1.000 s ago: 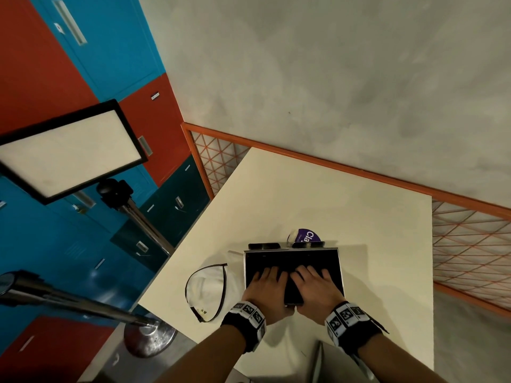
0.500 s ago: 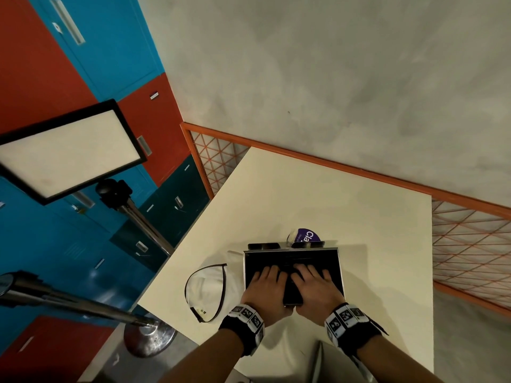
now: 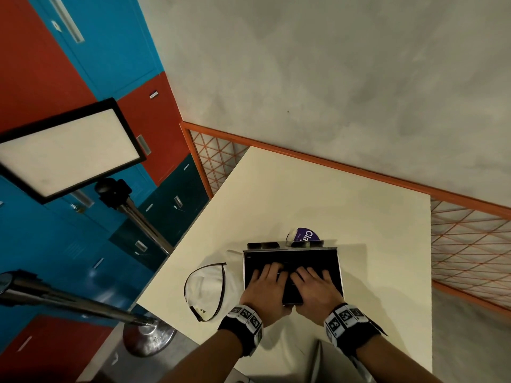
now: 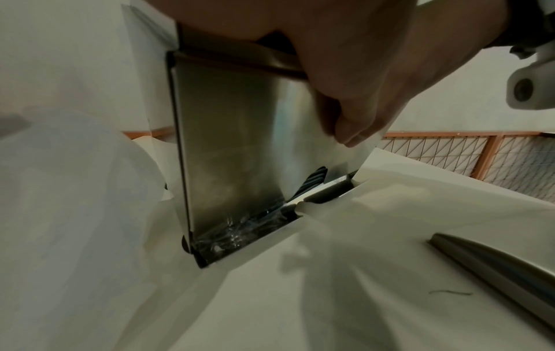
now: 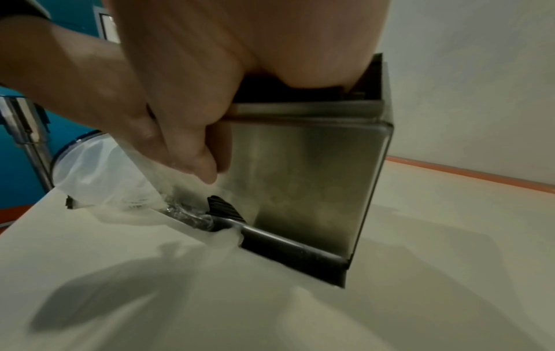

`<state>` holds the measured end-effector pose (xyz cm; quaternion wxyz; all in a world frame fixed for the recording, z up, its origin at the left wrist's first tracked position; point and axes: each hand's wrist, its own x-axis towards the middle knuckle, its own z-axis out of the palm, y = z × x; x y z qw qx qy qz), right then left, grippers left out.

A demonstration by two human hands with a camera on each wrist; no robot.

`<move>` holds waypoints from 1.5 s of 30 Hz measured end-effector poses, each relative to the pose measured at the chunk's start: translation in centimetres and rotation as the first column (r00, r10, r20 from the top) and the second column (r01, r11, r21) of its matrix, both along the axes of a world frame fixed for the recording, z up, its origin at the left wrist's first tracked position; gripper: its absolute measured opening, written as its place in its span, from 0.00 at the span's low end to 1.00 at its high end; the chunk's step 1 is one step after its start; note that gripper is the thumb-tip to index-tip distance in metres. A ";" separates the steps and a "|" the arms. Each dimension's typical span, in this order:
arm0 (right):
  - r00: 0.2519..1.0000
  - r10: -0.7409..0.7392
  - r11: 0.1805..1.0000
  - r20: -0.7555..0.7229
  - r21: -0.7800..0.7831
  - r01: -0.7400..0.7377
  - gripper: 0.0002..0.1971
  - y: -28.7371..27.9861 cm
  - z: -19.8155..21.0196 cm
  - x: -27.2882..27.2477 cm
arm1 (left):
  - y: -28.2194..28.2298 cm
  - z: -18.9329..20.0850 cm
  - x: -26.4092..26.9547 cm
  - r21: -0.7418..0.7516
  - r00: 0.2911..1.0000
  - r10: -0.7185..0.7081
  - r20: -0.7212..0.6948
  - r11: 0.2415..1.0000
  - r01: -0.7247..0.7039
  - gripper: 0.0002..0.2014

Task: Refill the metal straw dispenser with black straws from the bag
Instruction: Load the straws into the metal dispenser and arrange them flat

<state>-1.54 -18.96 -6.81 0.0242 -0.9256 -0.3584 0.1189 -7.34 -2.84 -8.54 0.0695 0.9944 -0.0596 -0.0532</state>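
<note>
The metal straw dispenser [image 3: 339, 275] stands open-topped on the cream table [image 3: 345, 194], full of black straws [image 3: 318, 259]. My left hand [image 3: 265, 286] and right hand [image 3: 315, 286] lie side by side flat on the straws, fingers straight and pressing down. Both thumbs hang over the near steel face [image 4: 234, 142], as the right wrist view also shows [image 5: 306, 178]. A few black straws [image 5: 223, 206] show in the slot at its foot. The clear bag [image 3: 206, 288] with a dark rim lies crumpled just left of the dispenser.
A purple-labelled packet [image 3: 305, 235] sits behind the dispenser. A grey metal piece [image 4: 495, 263] lies on the table near me, to the right. An orange rail [image 3: 359, 168] edges the far side. A light panel [image 3: 66, 150] on a stand rises at the left.
</note>
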 end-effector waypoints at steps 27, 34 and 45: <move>0.989 0.096 0.995 0.112 0.001 -0.096 0.28 -0.2 -0.4 0.0 | -0.1 -0.7 -0.4 -0.009 1.000 0.019 0.018 1.000 -0.019 0.28; 0.996 0.044 0.999 0.071 0.005 -0.044 0.27 -0.3 -0.7 -0.5 | -0.3 -0.9 -0.7 0.007 1.000 0.015 0.017 1.000 -0.015 0.31; 0.998 0.040 0.999 0.051 0.017 -0.041 0.32 -0.4 -0.4 -0.3 | -0.2 -0.4 -0.1 -0.005 0.999 0.039 -0.034 0.999 -0.039 0.37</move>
